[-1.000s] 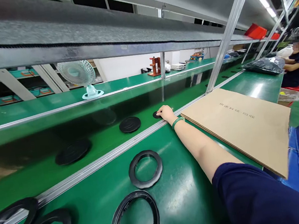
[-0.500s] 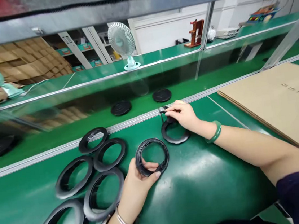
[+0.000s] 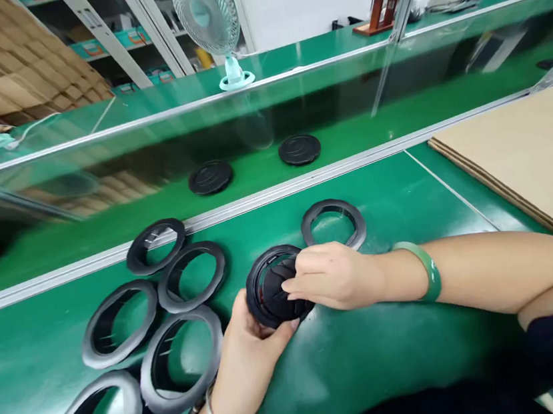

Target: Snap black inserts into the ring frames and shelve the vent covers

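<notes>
The green desk [image 3: 401,366] is bordered by a green belt [image 3: 363,139]. On the desk, five loose rings [image 3: 215,339] are clustered leftward and a lone ring [image 3: 358,225] is set beyond the hands; none is filled. A black ring [image 3: 253,294] is clasped by the curled left hand [image 3: 252,341]; over its opening a black disc [image 3: 274,292] is apparently pinched by the bunched right hand [image 3: 338,276], seemingly only partly seated. Further discs [image 3: 300,150] are left on the belt.
</notes>
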Action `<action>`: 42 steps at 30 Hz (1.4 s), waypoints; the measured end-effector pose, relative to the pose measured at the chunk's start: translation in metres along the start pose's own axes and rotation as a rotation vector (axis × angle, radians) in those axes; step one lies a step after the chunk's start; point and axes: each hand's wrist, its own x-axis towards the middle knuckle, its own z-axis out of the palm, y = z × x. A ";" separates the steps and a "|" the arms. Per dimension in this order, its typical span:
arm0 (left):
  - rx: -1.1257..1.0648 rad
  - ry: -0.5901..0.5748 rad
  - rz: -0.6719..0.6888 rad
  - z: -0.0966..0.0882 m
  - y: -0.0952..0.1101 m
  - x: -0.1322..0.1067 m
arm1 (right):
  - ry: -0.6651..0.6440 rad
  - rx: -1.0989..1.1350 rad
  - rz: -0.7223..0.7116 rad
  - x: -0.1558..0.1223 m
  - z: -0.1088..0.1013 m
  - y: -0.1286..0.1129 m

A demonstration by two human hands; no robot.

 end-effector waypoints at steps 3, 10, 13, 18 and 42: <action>0.054 0.007 0.015 0.000 -0.001 -0.002 | 0.038 0.020 -0.024 0.000 -0.002 -0.001; 0.032 -0.036 -0.025 0.001 0.000 -0.003 | 0.033 -0.107 -0.075 0.000 0.001 0.003; 0.021 -0.042 -0.019 0.001 -0.001 -0.001 | -0.007 -0.129 -0.080 0.001 0.001 0.003; 0.085 -0.007 -0.013 0.002 0.000 -0.003 | -0.110 -0.114 -0.062 0.002 -0.003 0.001; 0.152 -0.004 -0.022 0.004 0.001 -0.007 | -0.179 -0.067 0.011 0.003 -0.006 -0.007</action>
